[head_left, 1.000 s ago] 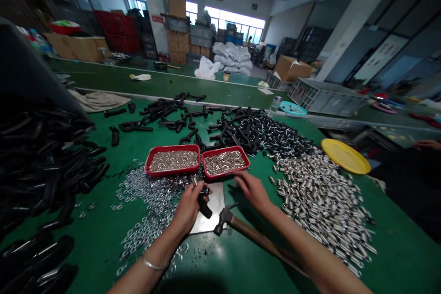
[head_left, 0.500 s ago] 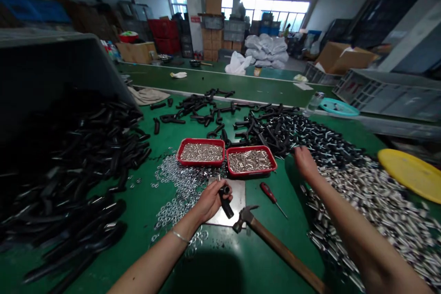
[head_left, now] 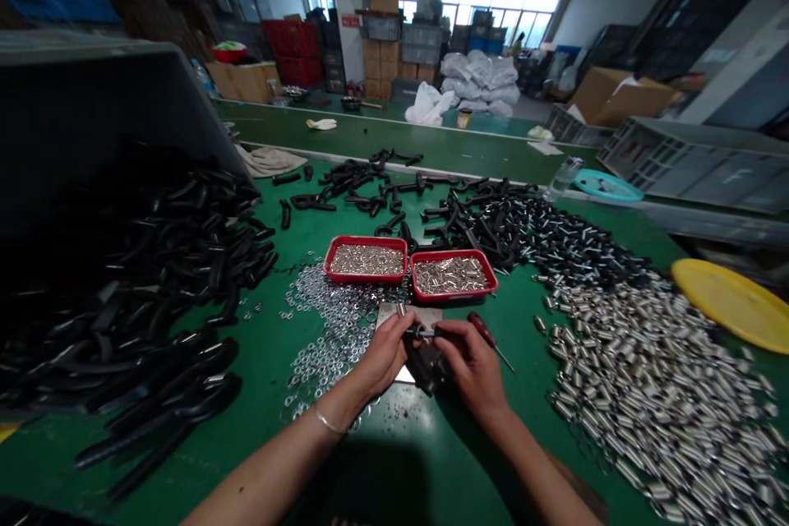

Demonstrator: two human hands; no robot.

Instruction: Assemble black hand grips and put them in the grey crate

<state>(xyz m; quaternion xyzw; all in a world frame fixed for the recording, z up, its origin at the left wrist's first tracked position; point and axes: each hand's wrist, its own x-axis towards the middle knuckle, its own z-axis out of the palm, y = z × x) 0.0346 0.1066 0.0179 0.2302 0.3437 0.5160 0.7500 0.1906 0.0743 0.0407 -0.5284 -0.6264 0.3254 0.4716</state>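
My left hand, with a bangle at the wrist, is closed around a black handle part above a metal plate. Close on its right, my right hand pinches a small dark piece with a pale shank against the part. Just beyond the hands stand two red trays, the left one with small metal pieces, the right one with small pins. A red-handled screwdriver lies beside my right hand. My right arm hides most of the hammer.
Washers lie scattered left of the plate. Black handles spill from a grey crate at left. Metal springs and black pieces with pale shanks are heaped at right, near a yellow lid and a bottle.
My right hand has come from the heap of black pieces back to the black part in my left hand. It now covers most of the hammer. The view has shifted slightly.
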